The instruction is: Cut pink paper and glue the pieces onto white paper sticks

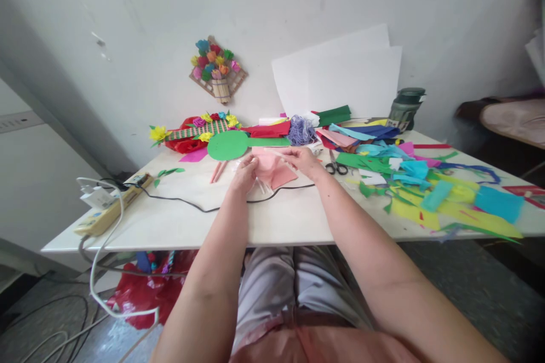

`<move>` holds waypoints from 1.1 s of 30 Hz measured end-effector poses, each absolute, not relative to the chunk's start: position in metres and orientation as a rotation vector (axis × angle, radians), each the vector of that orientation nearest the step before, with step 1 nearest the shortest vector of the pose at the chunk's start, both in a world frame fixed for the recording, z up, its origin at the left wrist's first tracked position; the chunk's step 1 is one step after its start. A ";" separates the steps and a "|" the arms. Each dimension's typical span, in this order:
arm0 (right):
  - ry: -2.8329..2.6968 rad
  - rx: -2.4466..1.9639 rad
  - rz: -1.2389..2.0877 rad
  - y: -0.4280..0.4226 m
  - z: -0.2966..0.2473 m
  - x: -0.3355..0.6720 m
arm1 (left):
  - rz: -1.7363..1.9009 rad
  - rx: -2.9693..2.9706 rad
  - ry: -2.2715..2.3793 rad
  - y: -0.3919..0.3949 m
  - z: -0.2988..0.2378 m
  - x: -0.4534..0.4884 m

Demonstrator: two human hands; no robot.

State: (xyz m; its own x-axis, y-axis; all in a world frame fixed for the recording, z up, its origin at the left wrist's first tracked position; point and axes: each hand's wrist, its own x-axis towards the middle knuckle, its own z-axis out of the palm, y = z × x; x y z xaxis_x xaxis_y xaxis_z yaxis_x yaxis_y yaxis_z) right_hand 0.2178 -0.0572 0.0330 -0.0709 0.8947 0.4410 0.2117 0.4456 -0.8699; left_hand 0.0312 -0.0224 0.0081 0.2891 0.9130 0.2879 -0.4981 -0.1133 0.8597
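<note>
My left hand (245,174) is closed in a pinch at the left edge of a pink paper sheet (277,173); what lies between its fingertips is too small to name. Opposite it, my right hand (304,162) pinches a thin white strip (275,153) that reaches left above the sheet. Short white strips (263,186) show below the sheet near my left fingers. Left of that hand lie rolled pink paper sticks (218,172). A round green piece (227,146) is behind my left hand, and black-handled scissors (336,168) rest right of my right hand.
A black cable (204,210) crosses the white table (289,229) below my hands to a power strip (113,204). Coloured paper scraps (426,193) cover the right side. Purple yarn (302,130), paper flowers (204,127) and a dark bottle (406,109) stand along the back.
</note>
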 end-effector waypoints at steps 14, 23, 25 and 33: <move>-1.206 -0.963 0.957 -0.044 0.023 0.229 | 1.199 1.124 0.502 -0.025 0.011 0.030; -1.264 -0.937 0.904 -0.048 0.026 0.222 | 1.313 1.069 0.547 -0.024 0.014 0.031; -1.310 -0.952 0.877 -0.051 0.028 0.220 | 1.364 1.128 0.580 -0.020 0.011 0.028; -1.436 -1.045 0.934 -0.053 0.027 0.219 | 1.354 1.215 0.581 -0.022 0.010 0.026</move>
State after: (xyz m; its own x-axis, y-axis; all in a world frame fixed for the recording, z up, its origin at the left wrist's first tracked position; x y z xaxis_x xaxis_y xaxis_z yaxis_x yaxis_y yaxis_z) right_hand 0.2193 -0.0533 0.0273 -0.0366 0.9520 0.3038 0.1084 0.3060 -0.9458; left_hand 0.0262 -0.0216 0.0099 0.2071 0.9265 0.3142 -0.4108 -0.2091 0.8874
